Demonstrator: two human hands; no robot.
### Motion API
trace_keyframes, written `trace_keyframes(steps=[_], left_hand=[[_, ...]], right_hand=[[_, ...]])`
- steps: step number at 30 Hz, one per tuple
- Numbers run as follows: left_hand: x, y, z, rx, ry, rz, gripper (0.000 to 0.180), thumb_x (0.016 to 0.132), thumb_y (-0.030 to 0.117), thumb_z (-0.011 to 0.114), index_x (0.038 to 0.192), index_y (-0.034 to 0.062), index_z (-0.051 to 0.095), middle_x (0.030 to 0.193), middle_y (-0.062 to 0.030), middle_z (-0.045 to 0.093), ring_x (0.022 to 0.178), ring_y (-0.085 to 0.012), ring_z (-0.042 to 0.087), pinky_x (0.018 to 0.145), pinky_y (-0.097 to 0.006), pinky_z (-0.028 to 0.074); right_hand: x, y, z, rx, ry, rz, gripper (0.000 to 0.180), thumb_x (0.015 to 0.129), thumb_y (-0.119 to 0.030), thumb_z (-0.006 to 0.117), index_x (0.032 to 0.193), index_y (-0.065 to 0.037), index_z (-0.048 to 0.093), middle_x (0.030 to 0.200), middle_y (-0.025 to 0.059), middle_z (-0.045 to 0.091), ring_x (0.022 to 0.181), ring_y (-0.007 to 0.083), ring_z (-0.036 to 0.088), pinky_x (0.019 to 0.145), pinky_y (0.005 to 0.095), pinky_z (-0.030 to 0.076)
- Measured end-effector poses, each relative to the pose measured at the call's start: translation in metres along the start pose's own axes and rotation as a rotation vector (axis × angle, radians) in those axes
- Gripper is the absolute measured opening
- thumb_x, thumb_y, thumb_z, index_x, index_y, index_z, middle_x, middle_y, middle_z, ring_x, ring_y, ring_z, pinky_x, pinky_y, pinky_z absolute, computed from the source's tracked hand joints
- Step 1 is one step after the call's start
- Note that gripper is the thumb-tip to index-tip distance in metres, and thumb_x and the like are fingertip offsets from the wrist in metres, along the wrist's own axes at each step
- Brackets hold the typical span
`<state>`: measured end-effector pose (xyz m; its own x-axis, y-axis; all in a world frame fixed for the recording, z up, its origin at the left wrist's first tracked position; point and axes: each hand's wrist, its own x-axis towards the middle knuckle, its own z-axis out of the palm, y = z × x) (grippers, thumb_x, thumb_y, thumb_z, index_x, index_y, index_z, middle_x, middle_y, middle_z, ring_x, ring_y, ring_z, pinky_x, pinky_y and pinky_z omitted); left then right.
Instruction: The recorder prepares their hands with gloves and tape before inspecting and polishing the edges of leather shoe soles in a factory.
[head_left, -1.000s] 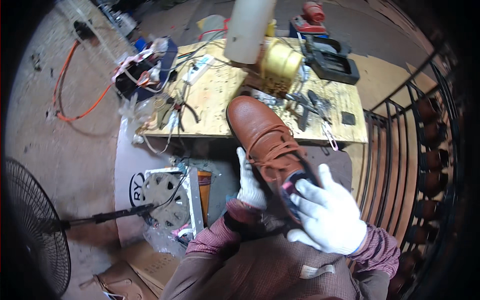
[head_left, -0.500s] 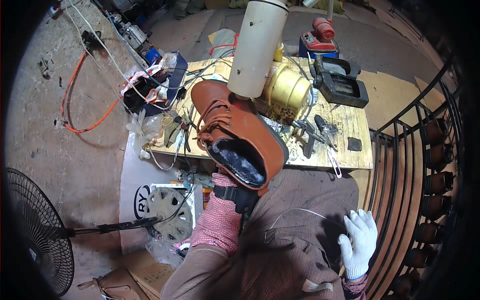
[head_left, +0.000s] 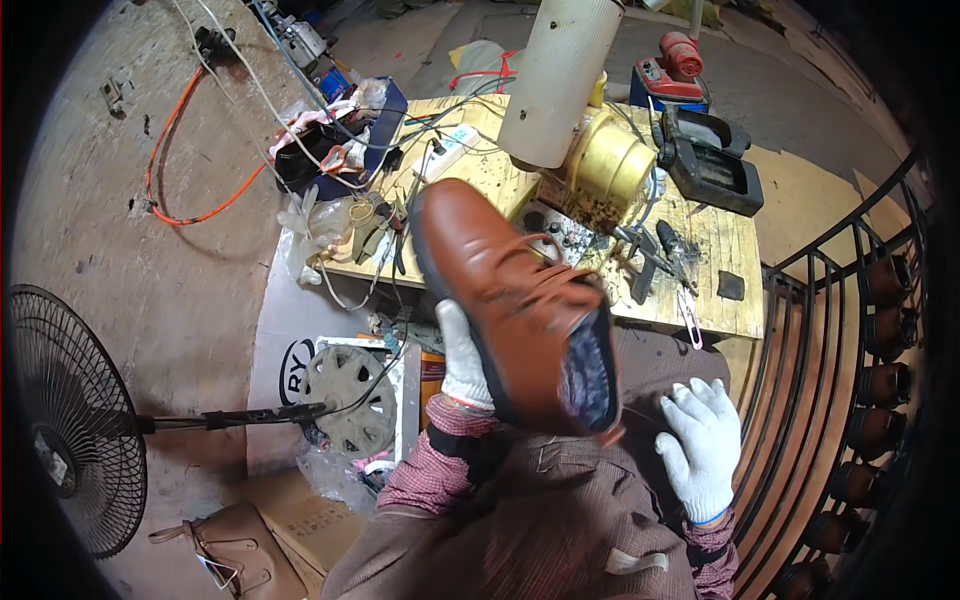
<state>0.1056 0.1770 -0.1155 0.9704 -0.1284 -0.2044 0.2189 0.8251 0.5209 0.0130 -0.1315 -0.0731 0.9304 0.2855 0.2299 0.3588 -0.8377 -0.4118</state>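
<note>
A brown lace-up leather boot (head_left: 475, 245) hangs in front of me, tilted, with its toe pointing up and away and its dark fuzzy lining showing at the near end. My left hand (head_left: 462, 355), in a white knit glove, grips it from the left along the dark sole; most of the fingers are hidden beneath. The laces lie loosely across the top. Over my lap on the right, my right hand (head_left: 703, 445), gloved too, holds nothing and has its fingers spread. Just beyond the boot is a pale cylinder (head_left: 562, 85) beside a yellow stepped nozzle (head_left: 612, 160).
The wooden bench (head_left: 738, 312) carries a power strip (head_left: 448, 150), a brush (head_left: 643, 282) and a black tray (head_left: 705, 175). A fan (head_left: 75, 420) stands at left. On the right, a metal rack (head_left: 795, 400) holds several boots. Cables cross the back left.
My left hand has turned the boot, so its opening now faces right and its left side and sole edge show. The right hand stays over my lap, fingers spread. The view has shifted slightly.
</note>
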Motion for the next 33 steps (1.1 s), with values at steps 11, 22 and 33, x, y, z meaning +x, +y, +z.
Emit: trace_keyframes(steps=[11, 22, 33], left_hand=[[0.067, 0.013, 0.004, 0.218, 0.279, 0.214, 0.076, 0.111, 0.048, 0.066, 0.170, 0.0129, 0.035, 0.155, -0.0119, 0.058, 0.137, -0.0249, 0.062, 0.116, -0.042, 0.053], [0.123, 0.061, 0.068, 0.468, 0.447, 0.694, 0.125, 0.099, 0.042, 0.083, 0.179, 0.0118, -0.007, 0.174, -0.0168, 0.034, 0.149, -0.0309, 0.048, 0.124, -0.044, 0.041], [0.105, 0.056, 0.043, 0.378, 0.513, 0.555, 0.133, 0.093, 0.055, 0.086, 0.178, 0.0110, -0.006, 0.174, -0.0205, 0.035, 0.146, -0.0376, 0.052, 0.120, -0.051, 0.048]], right_hand=[[-0.051, 0.024, 0.002, -0.105, 0.004, 0.133, 0.042, 0.085, -0.026, 0.079, 0.121, -0.004, 0.078, 0.128, 0.0164, 0.074, 0.128, 0.0437, 0.065, 0.119, 0.0641, 0.043], [-0.042, 0.049, -0.002, -0.140, 0.021, 0.070, 0.037, 0.092, -0.028, 0.076, 0.121, -0.004, 0.075, 0.130, 0.0170, 0.071, 0.129, 0.0440, 0.064, 0.120, 0.0650, 0.042], [0.087, 0.003, 0.008, -0.065, -0.023, -0.305, 0.063, 0.087, -0.019, 0.080, 0.148, -0.007, 0.066, 0.143, 0.0146, 0.068, 0.120, 0.0383, 0.066, 0.104, 0.0489, 0.053]])
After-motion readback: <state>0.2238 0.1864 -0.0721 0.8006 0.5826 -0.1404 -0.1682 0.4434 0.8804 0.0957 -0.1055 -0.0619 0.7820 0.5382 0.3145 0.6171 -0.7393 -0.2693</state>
